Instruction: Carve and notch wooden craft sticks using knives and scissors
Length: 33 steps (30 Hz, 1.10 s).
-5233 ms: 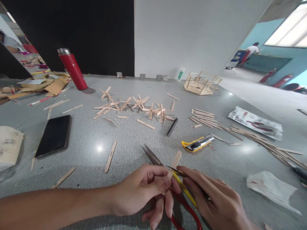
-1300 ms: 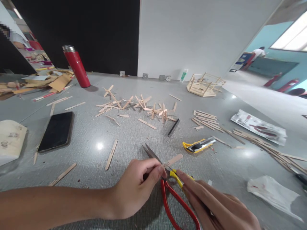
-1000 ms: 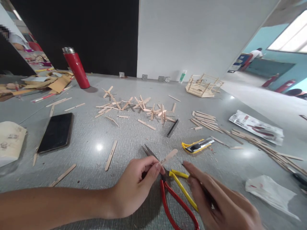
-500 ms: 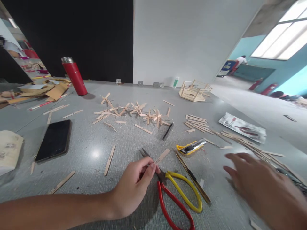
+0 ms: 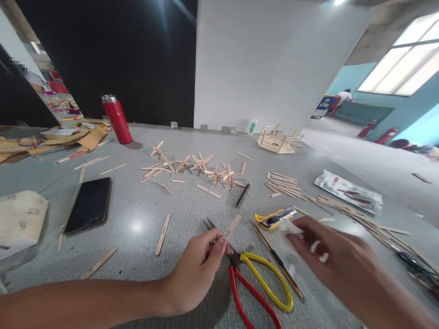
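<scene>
My left hand pinches a popsicle stick between thumb and fingers. The stick points up and right and has a dark mark near its held end. Beneath that hand lie scissors with one red and one yellow handle. My right hand, blurred by motion, is closed on a crumpled white tissue, part of which shows between the fingers. Just beyond the tissue is a yellow utility knife. A thin brown-and-black rod lies between the scissors and my right hand.
Many loose popsicle sticks are scattered mid-table, with a dark pen beside them. Thin wood strips and a foil packet lie right. A wooden frame model stands at the back. Left are a phone and a red flask.
My right hand has swung in from the right, from fingers apart to closed with the white tissue. My left hand keeps its pinch on the popsicle stick. The view has shifted slightly.
</scene>
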### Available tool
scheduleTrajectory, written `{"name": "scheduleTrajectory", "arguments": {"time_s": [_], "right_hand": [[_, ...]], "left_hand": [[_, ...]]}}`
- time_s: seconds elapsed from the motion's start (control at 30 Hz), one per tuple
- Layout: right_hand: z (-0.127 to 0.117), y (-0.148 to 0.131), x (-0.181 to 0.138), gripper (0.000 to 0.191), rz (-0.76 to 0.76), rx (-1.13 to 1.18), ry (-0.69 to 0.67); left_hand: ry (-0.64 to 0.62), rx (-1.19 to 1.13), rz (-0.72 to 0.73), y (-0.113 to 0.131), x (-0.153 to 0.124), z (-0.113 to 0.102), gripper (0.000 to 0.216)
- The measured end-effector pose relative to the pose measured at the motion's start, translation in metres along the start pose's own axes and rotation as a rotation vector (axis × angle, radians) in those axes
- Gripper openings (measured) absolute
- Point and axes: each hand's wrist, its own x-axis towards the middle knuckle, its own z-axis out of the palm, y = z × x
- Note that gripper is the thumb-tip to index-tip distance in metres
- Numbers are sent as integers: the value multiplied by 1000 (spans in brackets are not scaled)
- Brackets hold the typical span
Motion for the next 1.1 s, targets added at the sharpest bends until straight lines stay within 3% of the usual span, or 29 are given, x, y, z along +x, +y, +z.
{"name": "scheduleTrajectory", "arguments": {"time_s": [0.1, 0.23, 0.4, 0.7, 0.8, 0.97, 1.1], "right_hand": [[11, -46, -7, 8, -31, 139, -112], [31, -72, -21, 22, -176, 344, -222], [53, -75, -21, 29, -325, 351, -200], [57, -76, -14, 22, -280, 333, -210], [58, -67, -8, 19, -230, 330, -169], [49, -69, -9, 16, -200, 340, -78], [50, -81, -19, 23, -264, 368, -146]], "left_hand": [[1, 14, 21, -1, 1, 0, 43], [-4, 38, 70, -2, 3, 1, 42], [-22, 74, 176, -5, 3, 2, 39], [-22, 138, 215, -14, 0, 3, 38], [-51, 147, 202, -12, -2, 5, 31], [-31, 151, 183, -7, 0, 6, 38], [-16, 156, 200, -9, 2, 3, 36]]}}
